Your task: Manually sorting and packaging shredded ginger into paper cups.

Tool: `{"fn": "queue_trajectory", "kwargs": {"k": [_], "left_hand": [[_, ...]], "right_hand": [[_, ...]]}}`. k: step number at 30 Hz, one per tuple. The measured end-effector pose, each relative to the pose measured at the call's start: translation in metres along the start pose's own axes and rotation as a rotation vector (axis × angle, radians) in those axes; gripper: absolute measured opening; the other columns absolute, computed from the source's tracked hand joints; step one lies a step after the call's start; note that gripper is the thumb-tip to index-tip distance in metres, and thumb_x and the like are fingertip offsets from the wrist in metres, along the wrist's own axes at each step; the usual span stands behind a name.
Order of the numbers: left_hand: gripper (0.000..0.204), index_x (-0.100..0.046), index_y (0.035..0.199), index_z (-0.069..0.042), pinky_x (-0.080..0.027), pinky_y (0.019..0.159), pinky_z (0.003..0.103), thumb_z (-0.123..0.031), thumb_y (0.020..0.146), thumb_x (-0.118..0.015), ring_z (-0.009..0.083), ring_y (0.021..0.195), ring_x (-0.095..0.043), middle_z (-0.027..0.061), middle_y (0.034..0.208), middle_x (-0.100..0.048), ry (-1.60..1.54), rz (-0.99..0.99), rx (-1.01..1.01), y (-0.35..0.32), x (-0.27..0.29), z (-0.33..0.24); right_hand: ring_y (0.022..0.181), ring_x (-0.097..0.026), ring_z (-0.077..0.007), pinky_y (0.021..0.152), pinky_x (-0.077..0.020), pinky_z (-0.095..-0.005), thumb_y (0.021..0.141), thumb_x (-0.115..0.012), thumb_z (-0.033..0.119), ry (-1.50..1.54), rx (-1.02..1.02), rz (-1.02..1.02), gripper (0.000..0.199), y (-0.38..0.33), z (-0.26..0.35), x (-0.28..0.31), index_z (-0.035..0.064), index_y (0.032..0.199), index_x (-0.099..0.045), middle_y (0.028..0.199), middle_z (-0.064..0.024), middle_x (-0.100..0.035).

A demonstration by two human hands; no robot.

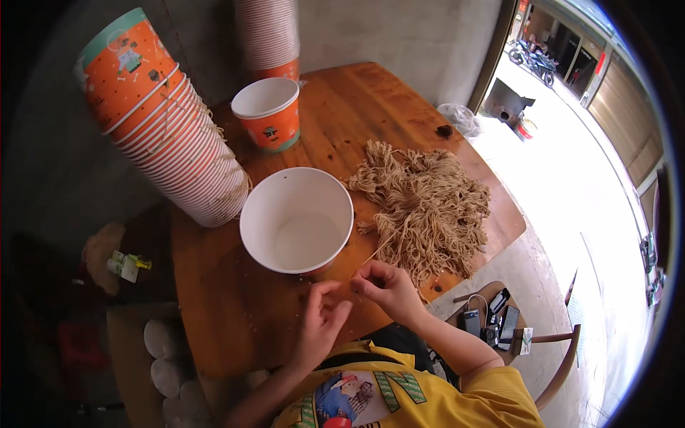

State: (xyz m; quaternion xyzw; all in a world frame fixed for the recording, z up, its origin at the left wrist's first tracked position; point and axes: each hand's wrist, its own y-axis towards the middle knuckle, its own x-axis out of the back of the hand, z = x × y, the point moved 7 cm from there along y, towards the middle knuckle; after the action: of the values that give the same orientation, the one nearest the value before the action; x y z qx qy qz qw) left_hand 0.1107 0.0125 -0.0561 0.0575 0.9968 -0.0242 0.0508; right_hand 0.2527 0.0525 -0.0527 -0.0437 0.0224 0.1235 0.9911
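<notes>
A white-lined paper bucket [296,217] stands upright on the wooden table just in front of my hands, with only its pale inside plainly visible. To its right lies a loose heap of tan string [428,207]. Near the bucket's front rim, my right hand [389,289] has thumb and forefinger pinched together. A thin strand rises from that pinch toward the heap. Just left of it is my left hand [322,324], its thumb and bent fingers apart, with nothing visible between them.
A tall leaning stack of orange paper buckets [171,135] has strands draped over it. Behind stand another orange bucket [275,128] and a second tall stack [267,36]. Right of me, a wooden chair [560,371] holds phones and small devices. A dark lump [444,130] lies near the table's far edge.
</notes>
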Motion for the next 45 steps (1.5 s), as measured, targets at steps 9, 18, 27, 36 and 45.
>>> {"fn": "queue_trajectory", "kwargs": {"k": [9,18,27,36,45], "left_hand": [[0.018,-0.056,0.111,-0.002,-0.045,0.059,0.021,-0.016,0.102,-0.05,0.007,0.069,-0.056,0.0045,0.086,-0.064,-0.086,0.184,0.262,-0.007,-0.003,0.02],[0.025,-0.054,0.113,0.0,-0.052,0.071,0.037,0.003,0.089,-0.054,0.0296,0.081,-0.062,0.0146,0.096,-0.063,0.961,0.025,-0.543,-0.016,0.008,-0.065],[0.032,-0.054,0.111,-0.002,-0.051,0.069,0.04,0.009,0.082,-0.062,0.0327,0.081,-0.06,0.0148,0.092,-0.06,1.065,-0.103,-0.802,-0.01,0.023,-0.107],[0.024,-0.061,0.105,-0.007,-0.046,0.085,0.041,-0.001,0.082,-0.063,0.0304,0.095,-0.057,0.0102,0.096,-0.059,1.203,0.146,-0.642,0.031,0.031,-0.117],[0.027,-0.061,0.111,-0.004,-0.05,0.079,0.04,0.0,0.085,-0.058,0.0323,0.091,-0.06,0.0128,0.095,-0.061,0.909,0.083,-0.506,0.044,0.03,-0.131]], "right_hand": [[0.068,-0.058,-0.008,0.059,-0.0471,-0.0261,0.09,-0.068,0.016,-0.157,0.038,-0.051,0.017,-0.006,-0.003,0.005,0.0007,0.092,-0.06,0.072,-0.0006,-0.059],[0.094,-0.06,-0.0306,0.08,-0.0488,-0.0374,0.088,-0.066,0.012,-0.475,0.537,-0.008,0.019,-0.017,0.05,-0.03,0.0033,0.104,-0.06,0.098,-0.0134,-0.06],[0.066,-0.048,-0.0044,0.059,-0.0426,-0.0215,0.091,-0.063,0.008,-0.196,0.288,-0.021,0.008,-0.01,0.045,-0.036,0.0003,0.091,-0.061,0.072,-0.0014,-0.056],[0.056,-0.056,-0.0136,0.051,-0.0465,-0.026,0.081,-0.067,0.001,-0.45,0.683,-0.281,0.009,0.003,0.059,-0.038,0.0012,0.083,-0.059,0.073,-0.0072,-0.056],[0.057,-0.056,-0.0228,0.05,-0.0465,-0.0339,0.075,-0.07,0.002,-0.554,0.847,-0.393,0.016,0.009,0.073,-0.042,0.0052,0.08,-0.055,0.072,-0.0084,-0.052]]}}
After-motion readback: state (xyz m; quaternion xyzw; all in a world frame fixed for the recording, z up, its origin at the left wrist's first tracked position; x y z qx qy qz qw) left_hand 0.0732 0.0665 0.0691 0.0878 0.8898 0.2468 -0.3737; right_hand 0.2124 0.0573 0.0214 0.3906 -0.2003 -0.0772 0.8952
